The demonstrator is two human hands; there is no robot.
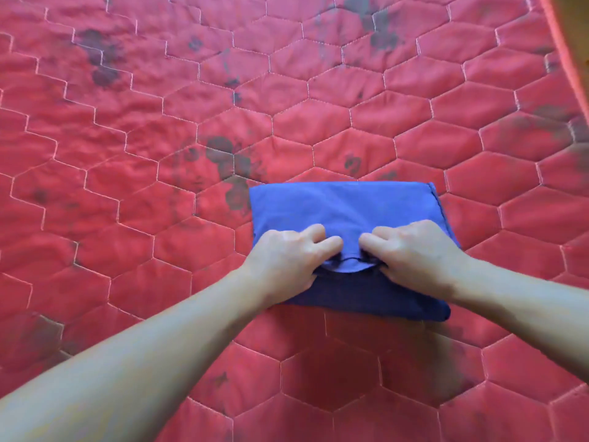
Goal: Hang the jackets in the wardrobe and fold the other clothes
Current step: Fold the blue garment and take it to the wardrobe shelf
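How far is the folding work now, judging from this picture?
Done: the blue garment already lies as a compact rectangle on the red quilted mattress. In hand: the left hand and right hand pinch its near edge. Left: no jackets, wardrobe or other clothes are in view, so the rest cannot be judged.

One folded blue garment (344, 212), two hands (287, 260), one quilt (127, 154).

Folded blue garment (344, 212) on red quilted mattress (127, 154), left hand (287, 260) and right hand (417, 253) pinching its near fold
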